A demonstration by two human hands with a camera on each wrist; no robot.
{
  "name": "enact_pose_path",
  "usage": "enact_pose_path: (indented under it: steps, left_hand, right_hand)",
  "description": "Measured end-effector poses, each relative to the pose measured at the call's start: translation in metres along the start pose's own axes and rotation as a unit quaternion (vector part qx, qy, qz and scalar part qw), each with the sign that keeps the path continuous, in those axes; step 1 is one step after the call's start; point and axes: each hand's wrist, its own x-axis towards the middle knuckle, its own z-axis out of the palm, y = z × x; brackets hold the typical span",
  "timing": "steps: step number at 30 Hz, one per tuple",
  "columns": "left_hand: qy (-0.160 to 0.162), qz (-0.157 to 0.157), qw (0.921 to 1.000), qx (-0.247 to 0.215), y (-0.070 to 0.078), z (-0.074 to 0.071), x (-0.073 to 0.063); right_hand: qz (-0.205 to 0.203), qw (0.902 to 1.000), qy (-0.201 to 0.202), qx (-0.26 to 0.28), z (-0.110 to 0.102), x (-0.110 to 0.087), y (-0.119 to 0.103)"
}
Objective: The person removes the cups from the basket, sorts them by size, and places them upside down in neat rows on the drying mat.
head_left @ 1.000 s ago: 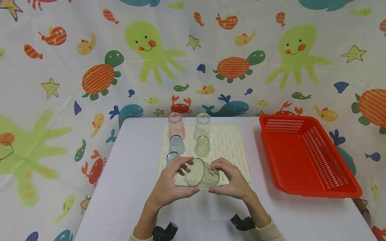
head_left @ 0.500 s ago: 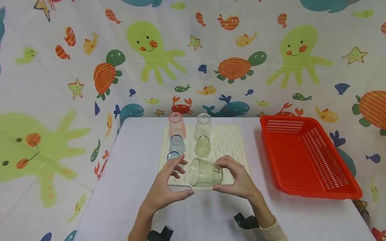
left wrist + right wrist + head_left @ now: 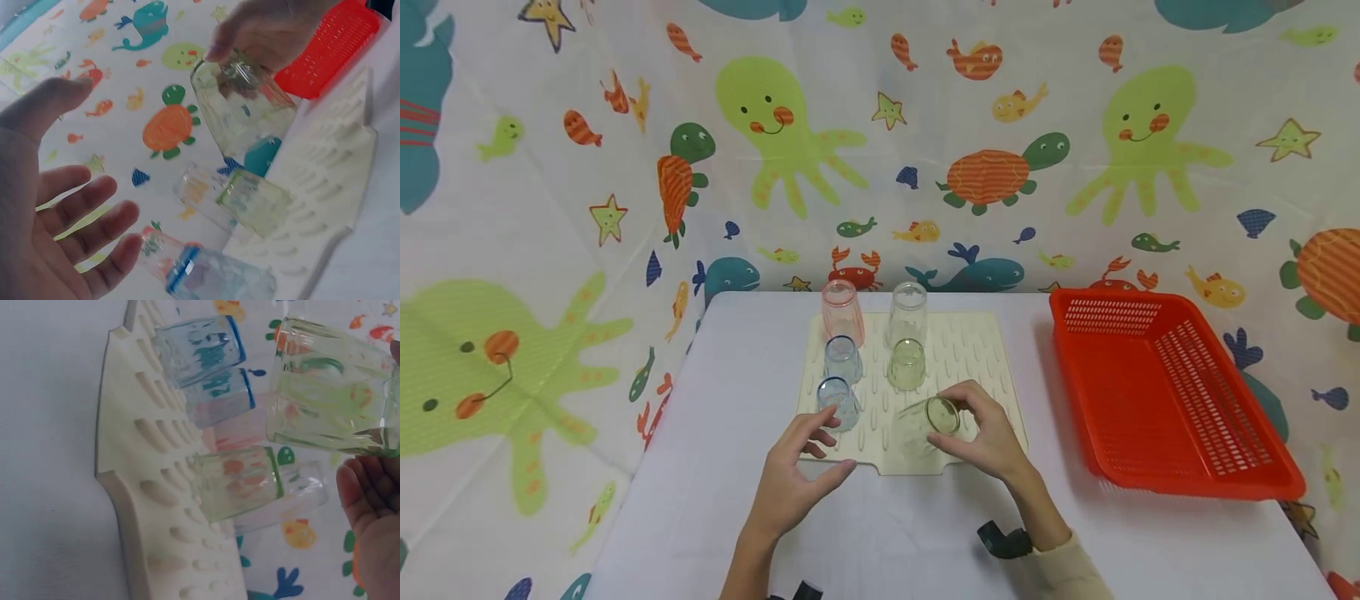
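My right hand (image 3: pixel 988 429) pinches a pale green-tinted glass (image 3: pixel 913 429) by its thick base. The glass is tilted, base towards the right hand and mouth slanting down and left over the cream draining mat (image 3: pixel 973 367). In the right wrist view this glass (image 3: pixel 331 387) appears apart from the mat. My left hand (image 3: pixel 797 471) holds nothing, thumb and fingers spread. Its fingertips overlap the front blue-rimmed glass (image 3: pixel 837 400) in the head view. Behind that stand another blue-rimmed glass (image 3: pixel 842 362) and a small green glass (image 3: pixel 907 367).
At the mat's back edge stand a tall pink glass (image 3: pixel 842 312) and a tall clear glass (image 3: pixel 908 312). A red perforated plastic basket (image 3: pixel 1120 408) sits to the right of the mat on the white table (image 3: pixel 730 358). A sea-animal patterned curtain (image 3: pixel 880 167) hangs behind.
My left hand has let go of the pale green glass and moved left and down. My right hand has turned the glass from lying sideways to base up, mouth slanting downward.
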Motion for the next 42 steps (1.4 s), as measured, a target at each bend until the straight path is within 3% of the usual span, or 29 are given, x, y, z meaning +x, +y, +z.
enact_pose_path:
  steps: [6, 15, 23, 31, 42]
  left_hand:
    - [0.069, -0.041, 0.9951, 0.058, -0.018, 0.003, -0.014]
    - [0.095, -0.096, 0.9814, 0.136, -0.049, 0.009, -0.025]
    - [0.076, -0.154, 0.9648, 0.199, -0.074, 0.016, -0.029]
    - [0.016, -0.223, 0.9474, 0.229, -0.087, 0.022, -0.030]
    - [-0.016, -0.247, 0.9345, 0.256, -0.095, 0.028, -0.031]
  right_hand:
    - [0.018, 0.9989, 0.025, -0.035, 0.000, 0.004, -0.006]
    - [0.020, 0.9959, 0.062, -0.062, 0.013, 0.002, 0.039]
    - [0.019, 0.9943, 0.076, -0.072, 0.019, 0.007, 0.051]
    - [0.031, 0.9905, 0.075, -0.111, 0.032, 0.012, 0.057]
    - [0.076, 0.9867, 0.051, -0.134, 0.045, 0.018, 0.063]
